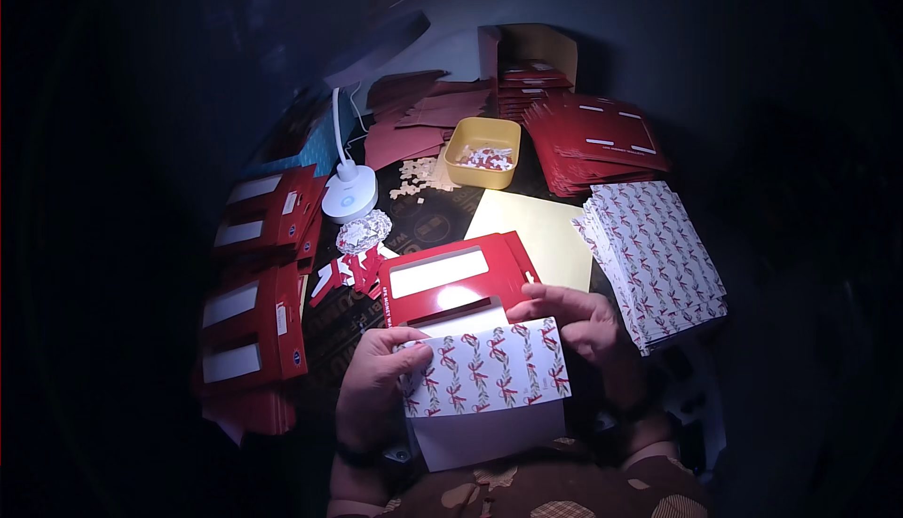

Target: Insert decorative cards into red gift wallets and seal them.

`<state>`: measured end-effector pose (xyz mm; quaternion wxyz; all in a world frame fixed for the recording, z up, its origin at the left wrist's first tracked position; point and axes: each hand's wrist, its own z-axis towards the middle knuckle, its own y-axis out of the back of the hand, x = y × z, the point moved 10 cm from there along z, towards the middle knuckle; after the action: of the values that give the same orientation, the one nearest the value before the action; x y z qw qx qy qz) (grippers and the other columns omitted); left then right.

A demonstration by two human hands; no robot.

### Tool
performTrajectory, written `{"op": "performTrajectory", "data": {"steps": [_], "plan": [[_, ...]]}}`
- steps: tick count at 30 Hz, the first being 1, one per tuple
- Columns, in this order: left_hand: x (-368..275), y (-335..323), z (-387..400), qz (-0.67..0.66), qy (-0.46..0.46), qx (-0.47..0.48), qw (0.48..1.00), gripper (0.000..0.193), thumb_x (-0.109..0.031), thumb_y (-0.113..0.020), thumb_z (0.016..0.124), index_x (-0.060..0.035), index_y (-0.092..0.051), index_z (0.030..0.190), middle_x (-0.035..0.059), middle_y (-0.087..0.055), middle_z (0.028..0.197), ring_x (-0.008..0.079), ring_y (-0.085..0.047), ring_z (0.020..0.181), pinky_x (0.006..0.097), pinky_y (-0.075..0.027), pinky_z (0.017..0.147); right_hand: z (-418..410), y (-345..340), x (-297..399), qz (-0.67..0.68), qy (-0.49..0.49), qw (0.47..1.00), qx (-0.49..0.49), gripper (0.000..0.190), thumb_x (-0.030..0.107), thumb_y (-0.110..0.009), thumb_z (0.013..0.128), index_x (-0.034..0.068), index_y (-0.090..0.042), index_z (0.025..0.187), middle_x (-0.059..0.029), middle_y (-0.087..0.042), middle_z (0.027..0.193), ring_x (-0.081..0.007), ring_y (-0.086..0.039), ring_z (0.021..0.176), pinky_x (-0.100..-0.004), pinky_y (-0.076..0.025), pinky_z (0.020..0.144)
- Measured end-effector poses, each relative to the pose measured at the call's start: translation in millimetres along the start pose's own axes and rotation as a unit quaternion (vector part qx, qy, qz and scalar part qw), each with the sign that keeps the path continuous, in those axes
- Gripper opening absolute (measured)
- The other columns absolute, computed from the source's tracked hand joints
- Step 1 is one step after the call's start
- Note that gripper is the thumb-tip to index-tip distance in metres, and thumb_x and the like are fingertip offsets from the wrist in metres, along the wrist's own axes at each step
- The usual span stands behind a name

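My left hand (384, 370) grips the left edge of a white folded paper card (487, 373) printed with green sprigs and red bows. A plain white panel (494, 437) hangs below its printed part. Above the card's top right corner is my right hand (589, 320), its fingers apart and nothing visible in them. Just beyond both hands lies a red cardboard sleeve (451, 264) with cut-out windows, partly hidden by the card. A pale yellow sheet (536, 229) extends behind the sleeve.
Printed cards (656, 257) are stacked at right, below red sleeves (607, 130). More windowed red packs (254, 327) stand at left. A white desk lamp (350, 194) stands near a yellow plastic tub (482, 178) of small cut pieces. Red-and-white strips (360, 271) lie by the lamp.
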<state>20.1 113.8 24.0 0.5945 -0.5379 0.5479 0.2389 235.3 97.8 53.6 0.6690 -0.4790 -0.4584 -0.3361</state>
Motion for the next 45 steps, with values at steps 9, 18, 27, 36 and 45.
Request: {"op": "performTrajectory", "data": {"steps": [9,18,27,36,45], "plan": [[-13,3,3,0.139,-0.066,0.012,0.988,0.015,-0.007,-0.066,0.089,0.0066,-0.068,0.095,0.0049,-0.069,0.081,0.0072,-0.062,0.071,0.0203,-0.049,0.066,18,11,-28,-0.171,-0.054,0.984,0.015,0.022,0.017,-0.064,0.095,-0.003,-0.067,0.087,-0.0005,-0.065,0.075,-0.0048,-0.057,0.068,-0.0219,-0.045,0.06],[-3,0,4,0.079,0.005,0.045,0.996,0.018,-0.005,-0.066,0.089,0.0076,-0.067,0.1,0.0067,-0.07,0.083,0.0094,-0.065,0.076,0.0227,-0.052,0.069,30,17,-29,-0.163,-0.047,0.985,0.006,0.015,0.01,-0.064,0.093,-0.003,-0.067,0.087,-0.0017,-0.065,0.075,-0.0056,-0.059,0.067,-0.0214,-0.047,0.059],[-3,13,8,0.085,-0.026,-0.001,0.996,0.021,-0.004,-0.066,0.087,0.0087,-0.067,0.104,0.0091,-0.071,0.088,0.0108,-0.066,0.077,0.0241,-0.053,0.07,24,18,-28,-0.055,-0.081,0.995,-0.025,0.014,0.007,-0.064,0.093,-0.005,-0.066,0.099,-0.0037,-0.067,0.084,-0.0062,-0.06,0.075,-0.0201,-0.048,0.066],[-4,-19,-11,0.123,0.044,0.137,0.982,0.029,-0.003,-0.066,0.087,0.0098,-0.065,0.112,0.01,-0.071,0.096,0.0133,-0.065,0.09,0.0267,-0.049,0.084,23,-5,-12,-0.197,-0.026,0.975,0.096,0.013,0.001,-0.065,0.089,-0.005,-0.067,0.101,-0.0023,-0.069,0.086,-0.0068,-0.063,0.081,-0.0249,-0.051,0.072],[-1,-23,-9,0.226,-0.017,0.1,0.969,0.024,0.002,-0.053,0.093,0.0073,-0.06,0.115,0.0048,-0.069,0.094,0.0062,-0.063,0.082,0.0225,-0.05,0.071,12,-54,42,-0.461,0.202,0.862,0.065,0.019,0.008,-0.071,0.084,0.0,-0.066,0.1,-0.014,-0.067,0.092,-0.0238,-0.066,0.09,-0.0361,-0.052,0.08]]}}
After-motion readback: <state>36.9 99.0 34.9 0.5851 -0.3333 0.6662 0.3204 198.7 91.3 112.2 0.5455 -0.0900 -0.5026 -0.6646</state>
